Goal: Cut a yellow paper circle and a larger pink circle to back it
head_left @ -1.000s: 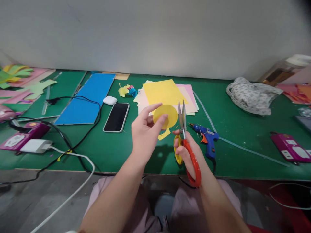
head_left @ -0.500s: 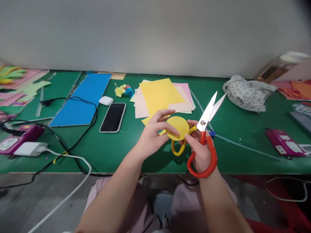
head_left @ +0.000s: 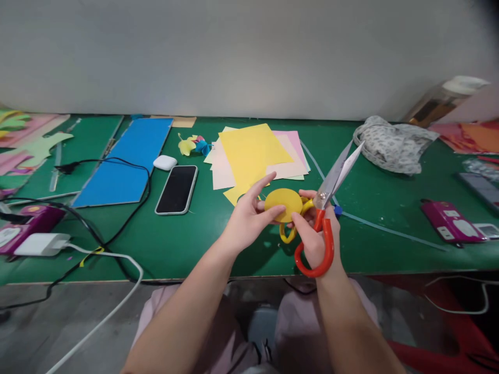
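- Yellow paper disc (head_left: 283,204): round, flat, cleanly cut edge, plain on the visible face. It is held in the air just above the near part of the green table, face tilted up toward the person, pinched at its left edge and touched at its right edge by fingers.
- Scissors (head_left: 326,202): orange lower loop, yellow upper loop, bright steel blades. Blades are slightly parted and point up and to the right, away from the disc. The yellow loop lies partly behind the disc.

Even, bright light; soft shadows, edges bent, corners dark.
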